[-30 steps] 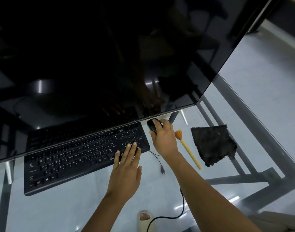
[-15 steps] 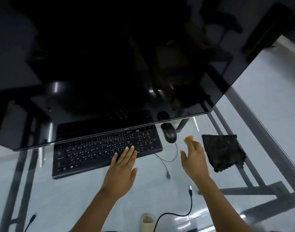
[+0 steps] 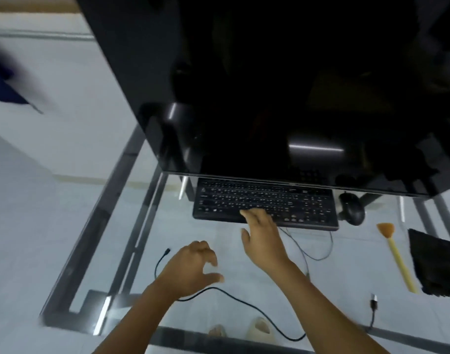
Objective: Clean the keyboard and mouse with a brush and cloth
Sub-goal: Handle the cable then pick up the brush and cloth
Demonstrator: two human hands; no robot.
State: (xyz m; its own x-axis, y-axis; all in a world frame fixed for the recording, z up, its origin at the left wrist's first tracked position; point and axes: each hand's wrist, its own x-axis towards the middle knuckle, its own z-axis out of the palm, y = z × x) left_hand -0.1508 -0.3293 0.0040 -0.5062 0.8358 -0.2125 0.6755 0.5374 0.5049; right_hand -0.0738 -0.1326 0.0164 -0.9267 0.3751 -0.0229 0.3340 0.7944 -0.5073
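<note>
Loose cable [image 3: 234, 300]: it lay on the glass worktop [image 3: 116, 226] under the left wrist; a sweep of that arm could have snagged it and dragged the plug off the edge.
Left hand [image 3: 193, 270]: it hovered above the glass with fingers loosely curled, holding nothing, nearer the body than the keyboard.
Right hand [image 3: 262, 235]: its fingers lay fairly straight, tips on the keyboard's near edge, gripping nothing; a push there could have slid the board toward the screen [image 3: 282, 85].
Keyboard [image 3: 264, 200]: it sat under the right fingertips, its far edge tucked beneath the screen, which left little room to lift it without a knock.
Mouse [image 3: 351, 208]: it rested right of the hand, just beside the keyboard; its thin cord trailed near the right wrist and might have caught.
Brush [image 3: 397, 256]: it lay untouched, farther right.
Cloth [image 3: 436, 264]: it lay beside the brush, partly cut off by the frame edge, so neither tool was in hand.
</note>
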